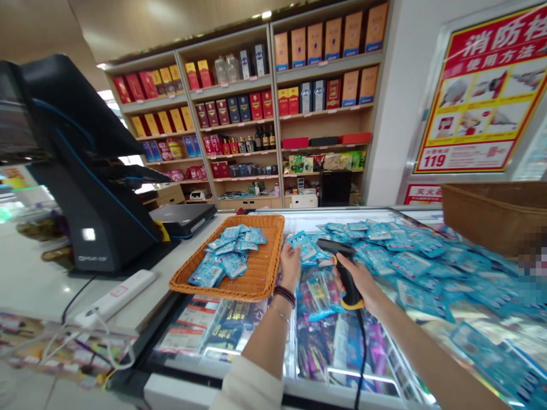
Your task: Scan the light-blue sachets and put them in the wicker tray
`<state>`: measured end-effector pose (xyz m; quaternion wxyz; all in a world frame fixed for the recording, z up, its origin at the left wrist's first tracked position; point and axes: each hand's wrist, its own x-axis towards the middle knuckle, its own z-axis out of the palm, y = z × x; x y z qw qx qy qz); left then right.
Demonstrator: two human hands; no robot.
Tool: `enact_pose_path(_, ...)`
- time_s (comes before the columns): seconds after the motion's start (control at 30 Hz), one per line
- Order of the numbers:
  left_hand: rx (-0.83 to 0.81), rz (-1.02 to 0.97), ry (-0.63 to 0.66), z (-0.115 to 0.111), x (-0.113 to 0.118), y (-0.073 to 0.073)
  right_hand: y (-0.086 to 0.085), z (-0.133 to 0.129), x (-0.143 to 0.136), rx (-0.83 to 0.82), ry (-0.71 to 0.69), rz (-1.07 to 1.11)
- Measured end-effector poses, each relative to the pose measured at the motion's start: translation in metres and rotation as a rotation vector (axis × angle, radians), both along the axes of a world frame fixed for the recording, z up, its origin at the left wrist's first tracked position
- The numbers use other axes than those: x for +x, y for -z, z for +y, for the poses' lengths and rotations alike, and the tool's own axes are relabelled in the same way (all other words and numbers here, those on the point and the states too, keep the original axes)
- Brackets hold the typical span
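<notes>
My right hand [356, 279] is wrapped round the grip of a black barcode scanner [351, 287] with yellow trim, its head pointing left. In my left hand [290, 265], beside the basket's right edge, is a blue packet [304, 246], gripped in front of the scanner head. The orange wicker basket [260, 279] to the left holds several similar blue packets [233, 250]. On the right, a large loose pile of blue packets [410, 256] covers the glass top of the display freezer [277, 393].
A black checkout terminal [102, 188] and a flat scale [183, 219] stand on the left counter, near a white power strip [115, 296]. The scanner's cable [363, 353] hangs down the front. A brown basket [491, 213] sits at the right. Stocked shelves [239, 122] line the back wall.
</notes>
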<state>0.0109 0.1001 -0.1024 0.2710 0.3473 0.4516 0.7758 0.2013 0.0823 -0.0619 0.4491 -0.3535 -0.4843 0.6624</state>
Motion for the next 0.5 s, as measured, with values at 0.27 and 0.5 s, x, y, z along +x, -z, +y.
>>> enact_pose_path(0.27,0.012,0.007,-0.063,-0.0004,-0.0005,-0.0016,-0.0014,0.0053,0.0082,-0.047,0.007,-0.096)
enact_pose_path(0.5,0.021,-0.072,-0.014,0.0038,-0.0022,0.0045,-0.0082,0.0006,0.0091,-0.036,-0.016,-0.151)
